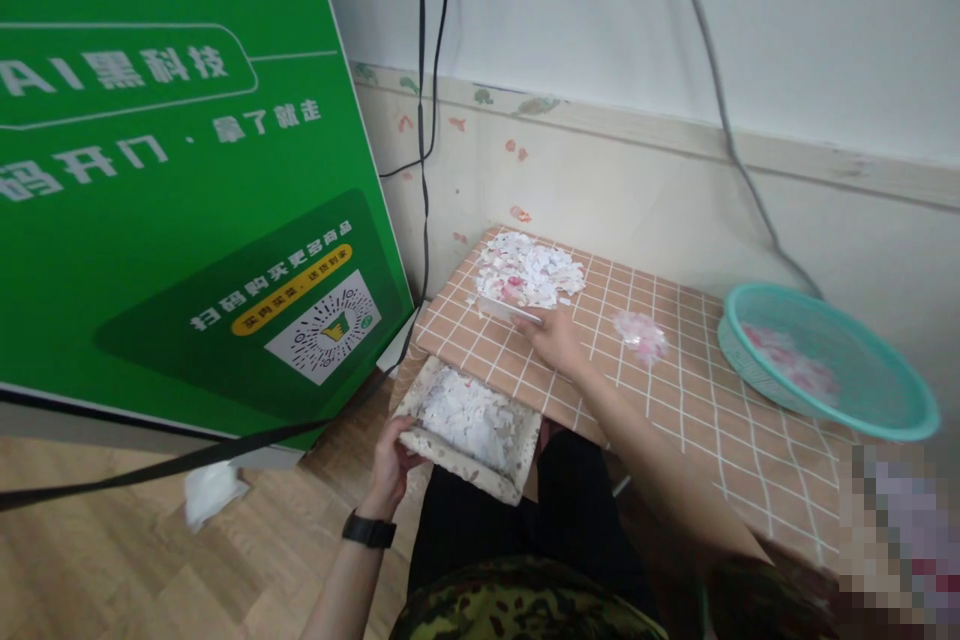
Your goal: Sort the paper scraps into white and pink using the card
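My left hand (pixel 391 465) grips the left corner of a shallow, speckled square tray (pixel 461 460), held over my lap just below the table edge. White paper scraps (pixel 465 412) with a few red bits lie in it. Up on the table, my right hand (pixel 561 340) is closed on a flat white strip (pixel 501 308), whose exact kind I cannot make out. The strip stands at the near side of a spread heap of white and pinkish paper scraps (pixel 536 265).
The table has a brown checked cloth (pixel 600 390). A small pink-white clump (pixel 641 335) lies right of my hand, and a teal basket (pixel 750 370) with pink pieces stands farther right. A green cabinet (pixel 187 250) and black cables (pixel 424 140) are at left.
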`<state>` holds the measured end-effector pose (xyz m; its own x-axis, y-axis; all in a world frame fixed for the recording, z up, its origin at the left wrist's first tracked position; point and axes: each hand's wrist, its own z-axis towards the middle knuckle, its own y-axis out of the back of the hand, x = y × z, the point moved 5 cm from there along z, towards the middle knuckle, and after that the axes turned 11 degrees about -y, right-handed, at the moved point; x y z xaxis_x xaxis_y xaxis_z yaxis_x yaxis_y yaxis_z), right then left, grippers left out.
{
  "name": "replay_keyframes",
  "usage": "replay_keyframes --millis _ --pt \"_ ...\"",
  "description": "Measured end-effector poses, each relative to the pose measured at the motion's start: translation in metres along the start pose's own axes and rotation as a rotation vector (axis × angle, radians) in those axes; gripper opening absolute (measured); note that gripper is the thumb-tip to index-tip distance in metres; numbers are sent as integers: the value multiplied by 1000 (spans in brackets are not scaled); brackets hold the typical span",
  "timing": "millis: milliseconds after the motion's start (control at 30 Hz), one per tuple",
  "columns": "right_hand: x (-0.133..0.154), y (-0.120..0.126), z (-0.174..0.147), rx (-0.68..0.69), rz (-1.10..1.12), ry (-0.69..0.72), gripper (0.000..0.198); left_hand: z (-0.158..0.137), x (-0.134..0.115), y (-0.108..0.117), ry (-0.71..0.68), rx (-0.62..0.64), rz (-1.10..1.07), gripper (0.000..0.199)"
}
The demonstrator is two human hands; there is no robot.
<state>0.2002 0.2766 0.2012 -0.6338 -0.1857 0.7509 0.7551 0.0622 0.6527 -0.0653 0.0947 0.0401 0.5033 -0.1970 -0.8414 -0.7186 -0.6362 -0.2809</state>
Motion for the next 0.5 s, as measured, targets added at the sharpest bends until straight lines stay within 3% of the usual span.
replay_keyframes --millis 233,367,500 --pt "0 -6 -2 40 53 1 30 6 2 3 36 28 4 29" --pt "2 -8 -33 118 44 -28 29 7 5 2 43 39 -16 29" --pt "10 -7 -77 188 119 41 27 6 4 0 43 47 -30 29"
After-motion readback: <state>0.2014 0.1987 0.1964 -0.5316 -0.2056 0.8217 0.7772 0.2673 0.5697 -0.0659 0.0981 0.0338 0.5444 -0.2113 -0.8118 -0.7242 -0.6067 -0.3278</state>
